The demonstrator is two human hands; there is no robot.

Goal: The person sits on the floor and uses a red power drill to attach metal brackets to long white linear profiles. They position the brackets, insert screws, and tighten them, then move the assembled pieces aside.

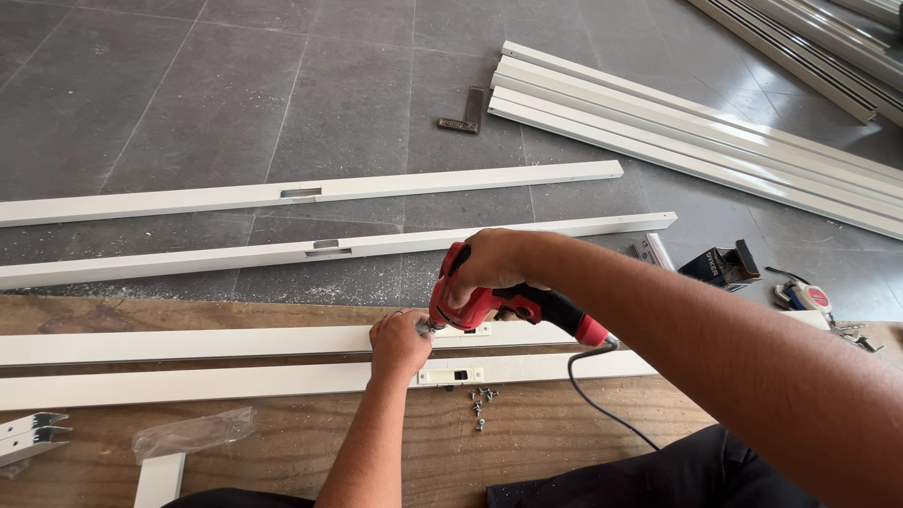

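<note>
My right hand [494, 261] grips a red and black corded drill [508, 306], its tip pointing left onto a white metal bar [188, 342] that lies on a wooden board [310, 433]. Closed in a fist, my left hand [398, 344] rests on that bar right at the drill's tip; what it pinches is hidden. A second white bar [188, 383] lies just nearer, carrying a small white lock fitting [451, 375]. Several loose screws [481, 403] sit on the board beside it.
Two more white bars [282, 195] with slots lie on the grey tiled floor beyond. A stack of long white profiles [696, 141] lies at the upper right, a metal square [466, 113] near them. A tape measure [807, 297], dark tool [720, 266] and plastic bag [193, 433] lie around.
</note>
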